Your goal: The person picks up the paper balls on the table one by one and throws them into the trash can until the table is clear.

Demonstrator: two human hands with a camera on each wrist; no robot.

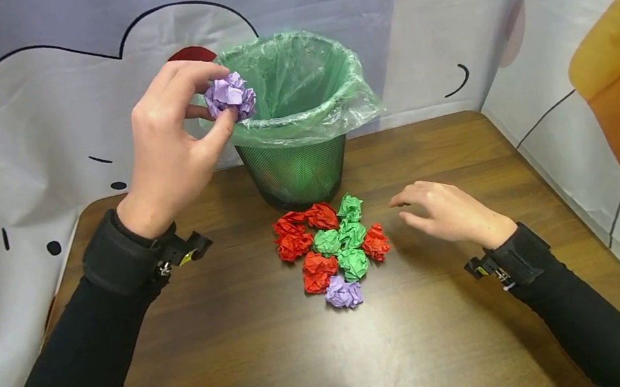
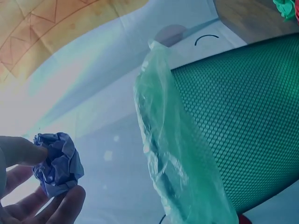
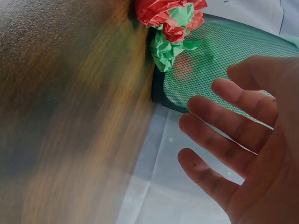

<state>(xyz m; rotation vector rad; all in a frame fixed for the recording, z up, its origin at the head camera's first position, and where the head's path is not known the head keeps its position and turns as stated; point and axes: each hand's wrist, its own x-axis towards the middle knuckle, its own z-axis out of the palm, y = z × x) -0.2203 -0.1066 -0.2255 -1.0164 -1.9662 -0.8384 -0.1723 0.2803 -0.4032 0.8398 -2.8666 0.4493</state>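
My left hand pinches a crumpled purple paper ball between thumb and fingers, at the left rim of the bin in the head view. In the left wrist view the paper ball is held beside and above the bag's rim. A green plastic bag lines the black mesh bin and folds over its edge. My right hand holds nothing, its fingers relaxed, to the right of the paper pile. Nearest to it lies a red paper ball. The right wrist view shows the bare palm.
In front of the bin, several red paper balls and green paper balls lie close together on the wooden table. Another purple paper ball sits at the pile's near end. A printed cloth hangs behind the table.
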